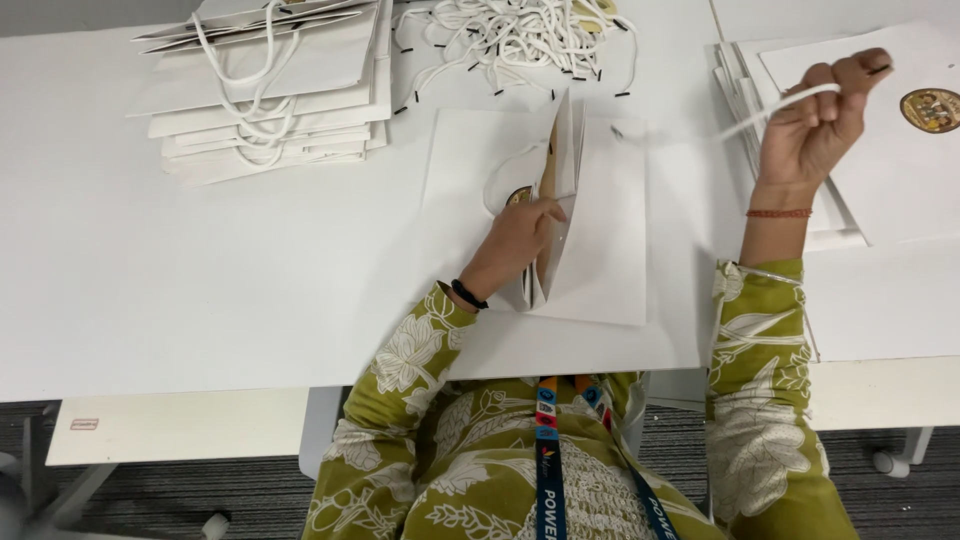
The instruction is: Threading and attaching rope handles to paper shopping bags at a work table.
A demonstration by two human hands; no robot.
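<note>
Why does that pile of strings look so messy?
The white cord handles at the table's far edge lie in a tangled heap, unlike the neatly stacked paper bags beside them. Nothing looks spilled or damaged.

Left hand (520, 235) steadies white paper bag (600, 230); right hand (815, 125) pulls cord (740, 122).

White paper bag (600, 230), white cord (780, 108), green floral sleeve (760, 400), red bracelet (779, 213), black wristband (467, 294)

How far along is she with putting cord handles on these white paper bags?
Done: a stack of handled bags at far left. In hand: left hand inside the open bag, right hand pulling a cord taut. Left: loose cords and flat bags at right.
</note>
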